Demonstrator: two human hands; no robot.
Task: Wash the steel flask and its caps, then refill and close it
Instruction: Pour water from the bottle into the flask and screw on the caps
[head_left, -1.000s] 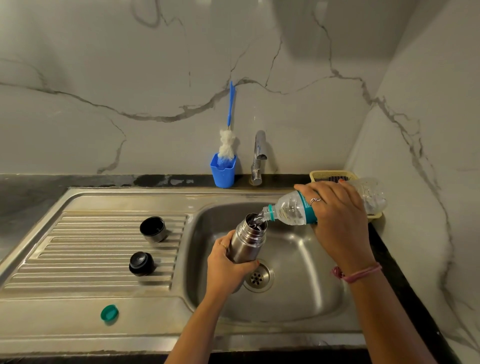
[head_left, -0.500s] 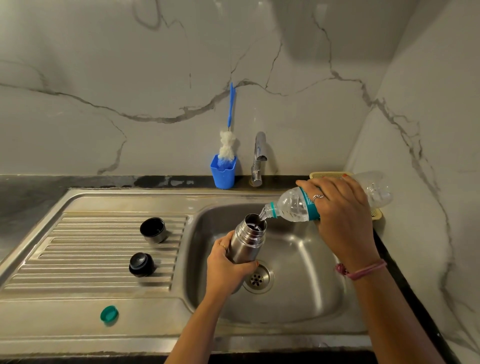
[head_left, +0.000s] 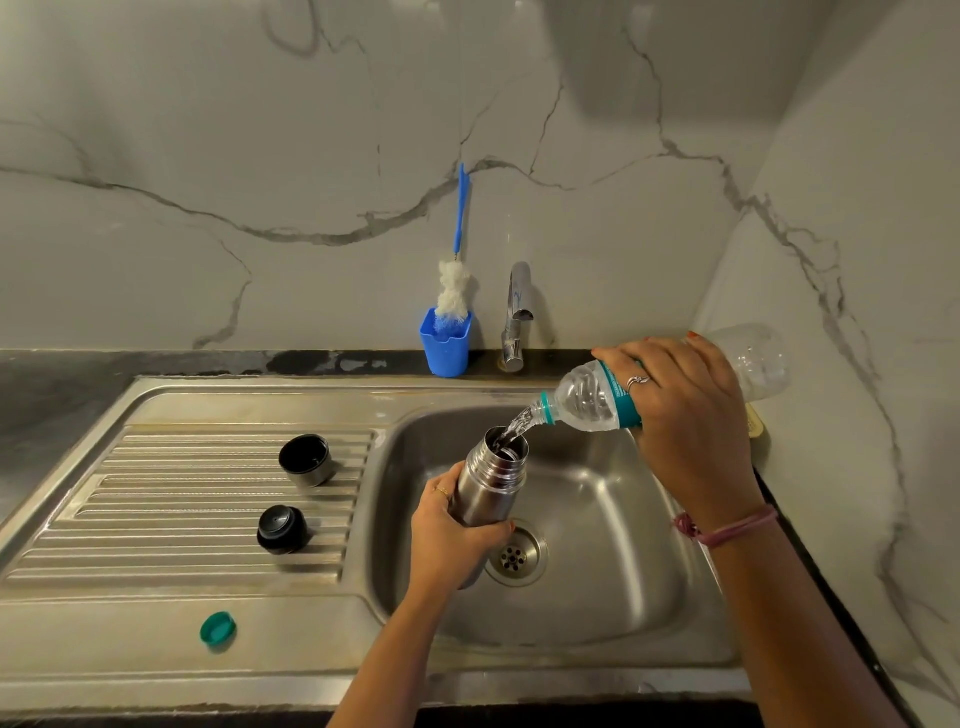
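Observation:
My left hand (head_left: 451, 535) grips the open steel flask (head_left: 492, 477), held tilted over the sink basin (head_left: 613, 561). My right hand (head_left: 685, 415) holds a clear plastic water bottle (head_left: 587, 400) with a teal label, tipped neck-down. A stream of water runs from its mouth into the flask's opening. On the ribbed drainboard (head_left: 156, 499) stand the steel cup cap (head_left: 306, 460), mouth up, and the black inner stopper (head_left: 282, 529). A small teal bottle cap (head_left: 218, 629) lies on the sink's front ledge.
A blue holder (head_left: 445, 343) with a long-handled bottle brush (head_left: 457, 280) stands behind the sink, beside the steel tap (head_left: 517, 317). A yellow tray (head_left: 756, 423) peeks out behind my right hand. Marble walls close the back and right side. The drain (head_left: 515, 557) sits below the flask.
My right hand has raised the bottle's base, tipping it steeper; the bottle now holds less water. The flask and left hand stay in place.

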